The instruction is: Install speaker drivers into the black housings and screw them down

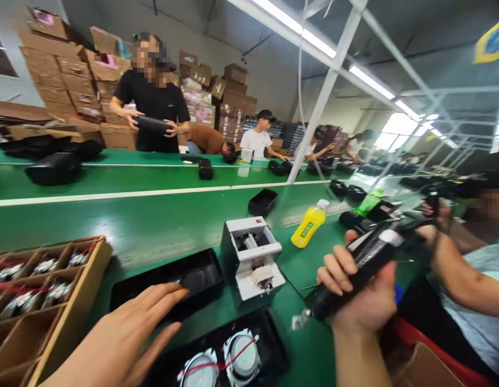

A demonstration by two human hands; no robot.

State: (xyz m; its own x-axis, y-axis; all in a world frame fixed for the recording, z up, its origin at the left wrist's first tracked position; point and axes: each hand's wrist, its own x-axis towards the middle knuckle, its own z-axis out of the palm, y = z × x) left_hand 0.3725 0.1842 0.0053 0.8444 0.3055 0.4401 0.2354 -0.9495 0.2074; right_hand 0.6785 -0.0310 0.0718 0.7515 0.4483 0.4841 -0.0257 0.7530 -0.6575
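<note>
My left hand [140, 322] is held out with its fingers stretched, over the near edge of a black plastic housing [201, 269]; I cannot tell whether it touches. Below the fingers, at the bottom, lies another black housing [273, 344] with two round speakers [242, 355] in it, red wires across them. My right hand [362, 295] is wrapped around a black electric screwdriver [354, 274], its tip end pointing down left, above the green bench. Between the hands stands a grey and white screw feeder [252, 258].
A divided cardboard box [78, 301] of speakers stands at the left. A yellow bottle [309, 224] lies beyond the screw feeder, near a small black housing [263, 202]. A co-worker's arm [459, 263] is close on the right. Across the green conveyor [152, 185], a person [158, 115] holds a black housing.
</note>
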